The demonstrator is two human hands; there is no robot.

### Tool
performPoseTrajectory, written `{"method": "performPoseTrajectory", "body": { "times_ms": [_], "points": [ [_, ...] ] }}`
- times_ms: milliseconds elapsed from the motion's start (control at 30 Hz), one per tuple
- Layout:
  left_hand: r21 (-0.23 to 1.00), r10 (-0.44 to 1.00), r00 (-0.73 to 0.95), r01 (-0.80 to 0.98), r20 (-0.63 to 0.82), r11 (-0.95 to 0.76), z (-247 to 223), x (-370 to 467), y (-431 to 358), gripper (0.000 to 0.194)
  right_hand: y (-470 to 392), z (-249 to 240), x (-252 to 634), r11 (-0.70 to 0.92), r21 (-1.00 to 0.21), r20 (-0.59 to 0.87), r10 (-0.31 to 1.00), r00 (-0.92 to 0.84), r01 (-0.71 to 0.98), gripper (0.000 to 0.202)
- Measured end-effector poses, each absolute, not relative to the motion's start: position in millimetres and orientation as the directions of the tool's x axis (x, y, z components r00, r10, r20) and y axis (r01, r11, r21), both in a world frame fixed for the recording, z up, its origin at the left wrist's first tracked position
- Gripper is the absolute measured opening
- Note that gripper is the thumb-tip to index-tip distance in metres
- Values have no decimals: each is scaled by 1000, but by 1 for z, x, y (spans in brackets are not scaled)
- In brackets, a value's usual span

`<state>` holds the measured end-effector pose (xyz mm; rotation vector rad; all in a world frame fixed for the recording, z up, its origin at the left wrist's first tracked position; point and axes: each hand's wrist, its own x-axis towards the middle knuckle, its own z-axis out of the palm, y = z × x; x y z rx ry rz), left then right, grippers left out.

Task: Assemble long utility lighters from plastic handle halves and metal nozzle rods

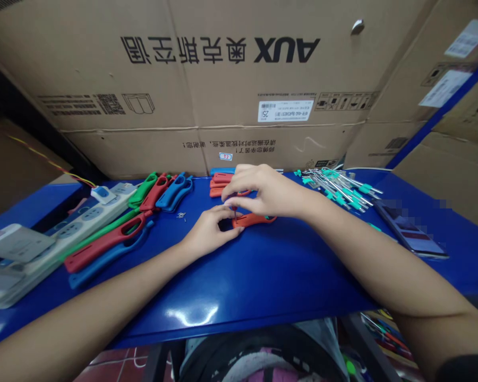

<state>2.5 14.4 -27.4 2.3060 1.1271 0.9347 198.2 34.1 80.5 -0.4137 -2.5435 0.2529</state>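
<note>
My left hand grips the end of an orange lighter casing between thumb and fingers, flat on the table. Over that end, the fingers of my right hand are closed on a small screwdriver. Its thin shaft points down at the casing, and most of its handle is hidden by my fingers. Small screws lie in a loose group left of my left hand. Behind my right hand, red and orange casings lie stacked, partly covered.
Red, blue and green casings lie at the left beside a white power strip. Metal lighter tubes with green parts are piled at the right, near a phone. A cardboard wall stands behind the blue table.
</note>
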Motion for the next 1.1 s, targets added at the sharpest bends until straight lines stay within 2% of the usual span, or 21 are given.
{"method": "performPoseTrajectory", "body": {
  "times_ms": [133, 333, 400, 567, 633, 867, 1100],
  "points": [
    [617, 807, 449, 524, 384, -586, -27, 3, 14, 23, 32, 78, 194, 916, -210, 492, 401, -773, 342, 13],
    [620, 808, 452, 526, 377, -583, -25, 3, 13, 21, 33, 71, 188, 860, -83, 484, 476, -734, 503, 29],
    [619, 806, 453, 523, 380, -586, -26, 3, 13, 20, 32, 72, 189, 868, -134, 483, 479, -733, 479, 27],
    [620, 802, 453, 516, 389, -592, -27, 2, 13, 21, 26, 80, 196, 811, -443, 406, 562, -721, 383, 28],
    [621, 804, 448, 517, 390, -589, -27, 2, 13, 22, 26, 83, 198, 805, -477, 408, 559, -722, 353, 25],
    [632, 814, 449, 521, 368, -573, -26, 3, 12, 23, 30, 82, 199, 863, -324, 465, 503, -729, 389, 14],
    [629, 819, 451, 532, 356, -566, -25, 3, 13, 23, 30, 75, 191, 851, -155, 480, 508, -715, 501, 26]
  ]
}}
